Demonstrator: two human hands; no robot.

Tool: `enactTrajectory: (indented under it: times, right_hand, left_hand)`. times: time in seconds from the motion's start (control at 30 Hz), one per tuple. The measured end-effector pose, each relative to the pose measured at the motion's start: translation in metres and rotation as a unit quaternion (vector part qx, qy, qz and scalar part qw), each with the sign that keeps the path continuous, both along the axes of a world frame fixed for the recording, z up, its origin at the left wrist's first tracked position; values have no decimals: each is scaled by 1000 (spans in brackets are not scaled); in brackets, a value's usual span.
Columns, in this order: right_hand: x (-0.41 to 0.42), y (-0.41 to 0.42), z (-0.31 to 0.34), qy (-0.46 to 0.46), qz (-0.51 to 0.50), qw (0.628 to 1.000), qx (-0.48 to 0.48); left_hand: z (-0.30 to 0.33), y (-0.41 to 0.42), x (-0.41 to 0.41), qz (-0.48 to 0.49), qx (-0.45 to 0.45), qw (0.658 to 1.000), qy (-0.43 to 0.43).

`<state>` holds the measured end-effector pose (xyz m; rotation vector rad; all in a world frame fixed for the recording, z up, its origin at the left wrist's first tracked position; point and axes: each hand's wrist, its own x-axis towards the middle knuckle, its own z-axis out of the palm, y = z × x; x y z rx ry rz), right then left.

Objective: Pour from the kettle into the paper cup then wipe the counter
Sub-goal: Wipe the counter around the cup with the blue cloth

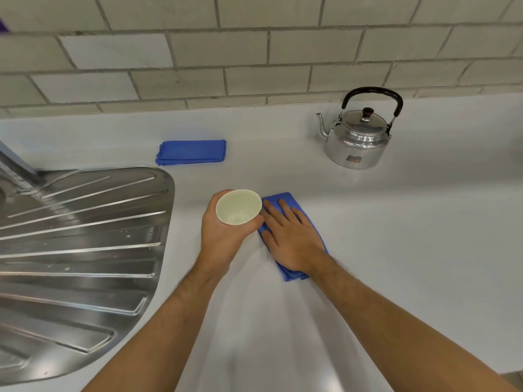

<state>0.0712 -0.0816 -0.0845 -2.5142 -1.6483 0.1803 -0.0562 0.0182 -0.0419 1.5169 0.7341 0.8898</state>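
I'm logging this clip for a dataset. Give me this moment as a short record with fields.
left hand: holds paper cup, upright
right hand: flat on blue cloth, on counter
kettle: stands far right, lid on, untouched
second cloth: folded, near the wall
drainboard: on the left

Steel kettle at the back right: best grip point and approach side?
Take the silver metal kettle by its black arched handle, coming from above. The handle stands upright over the lid, clear of the body, and the spout points left, so the right hand, now flat on the blue cloth, is probably the nearer choice.
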Motion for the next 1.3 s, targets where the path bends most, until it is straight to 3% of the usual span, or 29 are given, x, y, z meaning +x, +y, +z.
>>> enactTrajectory:
  times: [0.2, 0.37, 0.67, 0.97, 1.1, 1.3]
  right_hand:
    - [-30, -20, 3, 18, 73, 997, -15]
    - [-24, -48, 1, 17, 76, 997, -14]
    - [76, -54, 0, -34, -104, 994, -16]
    - [160, -28, -1, -7, -220, 976, -5]
    - [162, -29, 0, -7, -194, 981, -11]
    - [160, -65, 2, -7, -48, 999, -15]
  left_hand:
    - [-1, 3, -9, 10, -6, 1000, 4]
    - [-1, 1, 0, 3, 8, 1000, 21]
    - [-9, -10, 36, -22, -25, 999, 37]
    - [-16, -31, 77, -58, -23, 997, 45]
    - [-16, -37, 82, -61, -19, 997, 49]
    - [-13, -39, 81, -58, -15, 997, 48]
